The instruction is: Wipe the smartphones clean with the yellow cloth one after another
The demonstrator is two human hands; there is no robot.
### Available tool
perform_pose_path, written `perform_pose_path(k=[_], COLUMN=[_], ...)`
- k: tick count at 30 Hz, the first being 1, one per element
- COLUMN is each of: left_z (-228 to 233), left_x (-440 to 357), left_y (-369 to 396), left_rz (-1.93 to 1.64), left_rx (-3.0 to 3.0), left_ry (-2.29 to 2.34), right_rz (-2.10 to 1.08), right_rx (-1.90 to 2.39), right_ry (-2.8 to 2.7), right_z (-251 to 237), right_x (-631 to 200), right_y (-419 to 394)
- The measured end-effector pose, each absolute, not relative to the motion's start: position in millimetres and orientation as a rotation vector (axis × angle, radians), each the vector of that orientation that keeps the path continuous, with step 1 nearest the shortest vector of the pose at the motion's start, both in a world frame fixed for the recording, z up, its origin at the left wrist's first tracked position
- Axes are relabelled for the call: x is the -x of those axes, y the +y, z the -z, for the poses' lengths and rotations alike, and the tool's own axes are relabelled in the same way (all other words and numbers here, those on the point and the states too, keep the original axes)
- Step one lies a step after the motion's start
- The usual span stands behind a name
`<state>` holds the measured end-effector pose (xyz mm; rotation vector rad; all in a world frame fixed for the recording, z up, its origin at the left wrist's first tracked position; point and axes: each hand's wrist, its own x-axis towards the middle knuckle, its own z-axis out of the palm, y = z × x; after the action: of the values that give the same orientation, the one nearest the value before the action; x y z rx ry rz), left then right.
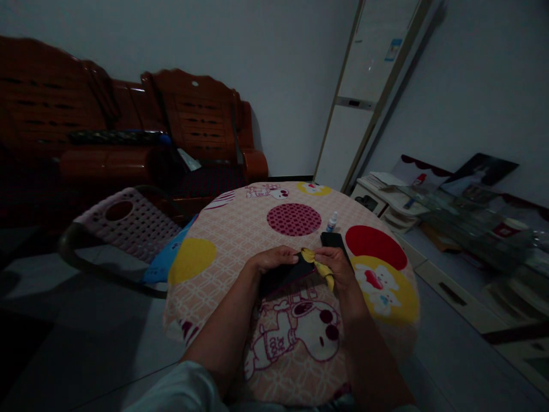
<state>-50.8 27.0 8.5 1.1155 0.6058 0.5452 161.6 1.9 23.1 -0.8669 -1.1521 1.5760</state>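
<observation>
My left hand [278,257] grips a dark, flat device [285,277], a phone or small tablet, with the thumb on its upper face. A yellow cloth [325,272] is pinched in the fingers of my right hand [338,265], and it touches the device's right end. Part of the cloth hangs below these fingers. Just beyond my right hand lies a black phone-like object [333,239], partly hidden by the hand. Behind it a small white spray bottle [332,221] stands upright.
A patterned cloth covers the round table [240,229]. To the left stands a woven chair [132,220] with a blue item on it, and wooden seats [193,114] line the wall. A low cabinet [450,286] with a glass top runs along the right.
</observation>
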Motion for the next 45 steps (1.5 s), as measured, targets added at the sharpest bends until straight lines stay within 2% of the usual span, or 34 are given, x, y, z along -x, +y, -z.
perform_pose_path(k=[9,15,20,24,30,34,45], left_z=[-7.0,-5.1,2.1,11.0,12.8,5.1,-8.3], left_x=[48.4,51.0,45.9,31.2,31.2,34.5,23.9], left_y=[26.5,30.6,37.0,44.0,48.8,48.0,41.9], left_rz=[-0.493,-0.588,-0.742,-0.809,-0.878,-0.884,-0.962], left_rx=[-1.131,-1.094,-0.917,-0.713,-0.370,-0.234,-0.160], left_ry=[0.546,0.640,0.733,0.738,0.847,0.764,0.340], right_rz=[-1.476,-1.499,-1.274,-1.072,-1.150,-1.151,-0.915], right_rx=[0.918,0.936,0.919,0.985,0.984,0.994,1.050], right_ry=[-1.089,-1.096,-1.046,-1.260,-1.417,-1.389,-1.297], right_z=[-25.4,-26.4,-17.8,-9.0,-8.0,-6.8,-5.6], right_x=[-152.4,-158.1,-148.5,-132.9,-121.4,-122.9,-125.9], right_y=[3.1,3.3,7.8,8.0,0.7,2.5,7.9])
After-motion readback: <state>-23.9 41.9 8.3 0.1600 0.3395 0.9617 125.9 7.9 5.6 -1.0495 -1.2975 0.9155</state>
